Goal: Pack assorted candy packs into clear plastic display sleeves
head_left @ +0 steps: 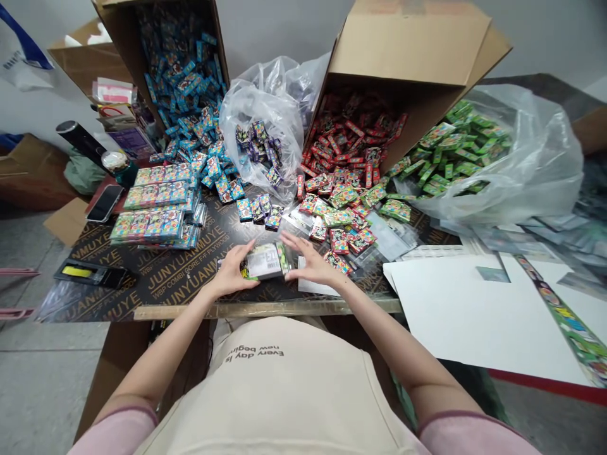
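Near the table's front edge, a small pack of candy boxes with a white barcode label lies between my hands. My left hand grips its left end, thumb along the near side and fingers at the far side. My right hand curves round the right end, thumb and fingertips at the clear wrapper there. Just beyond lie several small purple and blue boxes. Red and green boxes are scattered to the right of them, some over clear plastic sleeves.
Stacked wrapped packs stand left, near a phone and a black tape dispenser. Behind are a carton of blue boxes, a carton of red boxes and a plastic bag holding green ones. White sheets lie right.
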Tool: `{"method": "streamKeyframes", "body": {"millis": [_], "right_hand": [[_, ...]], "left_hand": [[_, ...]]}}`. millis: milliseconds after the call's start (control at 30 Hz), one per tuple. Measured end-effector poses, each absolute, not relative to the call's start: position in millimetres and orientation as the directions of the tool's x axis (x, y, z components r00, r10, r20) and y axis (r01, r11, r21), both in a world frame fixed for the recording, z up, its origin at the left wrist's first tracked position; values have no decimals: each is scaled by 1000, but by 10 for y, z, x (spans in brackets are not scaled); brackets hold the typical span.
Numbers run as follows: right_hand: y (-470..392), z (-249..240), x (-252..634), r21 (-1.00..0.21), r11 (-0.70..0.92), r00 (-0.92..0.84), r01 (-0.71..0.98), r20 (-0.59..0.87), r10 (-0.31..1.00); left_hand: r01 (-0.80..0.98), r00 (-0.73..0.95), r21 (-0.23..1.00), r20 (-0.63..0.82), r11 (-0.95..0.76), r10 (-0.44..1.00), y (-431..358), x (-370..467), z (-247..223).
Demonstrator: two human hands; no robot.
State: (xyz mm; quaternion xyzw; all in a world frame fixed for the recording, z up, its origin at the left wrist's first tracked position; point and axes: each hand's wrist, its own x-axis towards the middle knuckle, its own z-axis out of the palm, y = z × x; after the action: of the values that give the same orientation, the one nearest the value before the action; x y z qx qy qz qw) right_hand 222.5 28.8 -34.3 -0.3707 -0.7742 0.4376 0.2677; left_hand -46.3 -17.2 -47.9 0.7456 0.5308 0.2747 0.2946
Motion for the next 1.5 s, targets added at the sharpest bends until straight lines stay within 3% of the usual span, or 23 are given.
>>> {"method": "streamKeyframes", "body": {"millis": [133, 267, 367, 500, 833, 1000, 1133, 1200, 1333, 1500], "right_hand": [[268, -309, 1889, -998, 38, -195, -48, 47, 980], [253, -254, 1511, -923, -112, 7, -368, -123, 992], [268, -234, 1401, -902, -146, 123, -407, -212, 970], [302, -215, 1455, -885, -231, 61, -406, -278, 959], [345, -103, 1565, -812, -261, -67, -523, -265, 962], [309, -154, 1680, -744, -331, -163, -580, -293, 942], [301, -160, 1755, -810, -353, -224, -468, -277, 934], [286, -155, 1781, -883, -273, -186, -382, -216, 959], [252, -152, 1810, -968, -73, -83, -240, -55, 995], [287, -163, 1809, -982, -23, -58, -186, -13, 998]], "left_hand": [[513, -123, 856, 152, -68, 981, -113, -170, -431], [-29, -283, 999, -31, 24, 959, -91, 221, -445], [-448, -309, 893, -212, 55, 927, -104, 393, -431], [-638, -226, 750, -402, 177, 887, -69, 397, -343], [-558, -169, 795, -389, 237, 906, 109, 273, -179], [-475, -247, 869, -282, 137, 927, 113, 222, -123], [-261, -239, 965, -73, 8, 968, 102, 163, -88], [-143, -196, 989, -7, -22, 981, 106, 115, -60], [-57, -110, 996, -70, 64, 991, 160, 25, -5], [-44, -48, 993, -113, 111, 992, 257, -21, 30]]}}
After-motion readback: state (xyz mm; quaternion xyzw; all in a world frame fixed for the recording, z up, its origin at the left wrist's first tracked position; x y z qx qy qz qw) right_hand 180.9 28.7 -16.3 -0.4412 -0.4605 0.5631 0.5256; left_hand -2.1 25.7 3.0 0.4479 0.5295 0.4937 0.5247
